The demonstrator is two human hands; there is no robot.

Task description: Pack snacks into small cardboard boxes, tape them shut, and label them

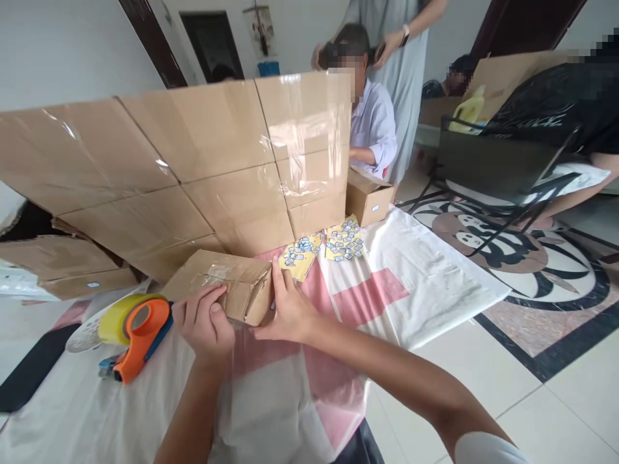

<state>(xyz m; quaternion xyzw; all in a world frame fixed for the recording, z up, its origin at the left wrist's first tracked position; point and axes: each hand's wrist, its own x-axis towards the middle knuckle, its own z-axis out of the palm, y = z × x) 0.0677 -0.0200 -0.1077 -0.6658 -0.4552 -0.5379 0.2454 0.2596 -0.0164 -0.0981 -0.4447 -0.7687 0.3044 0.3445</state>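
Note:
A small brown cardboard box point(244, 274) lies on the cloth in front of me, with clear tape over its top. My left hand point(206, 322) grips its near left side, fingers curled over the top edge. At the right end, my right hand point(290, 303) holds the box with the thumb low and the fingers along the side. Just left of my left hand rests an orange tape dispenser point(145, 328) with a roll of yellowish tape point(113, 320). Beyond the box, yellow sheets with small blue-and-white printed pieces point(344, 241) lie on the cloth.
A wall of taped cardboard boxes point(232, 167) stands across the table's back. A labelled box point(370, 196) sits at its right end. A black flat object point(33, 364) lies at left. People are beyond the table; a black chair point(503, 154) stands at right.

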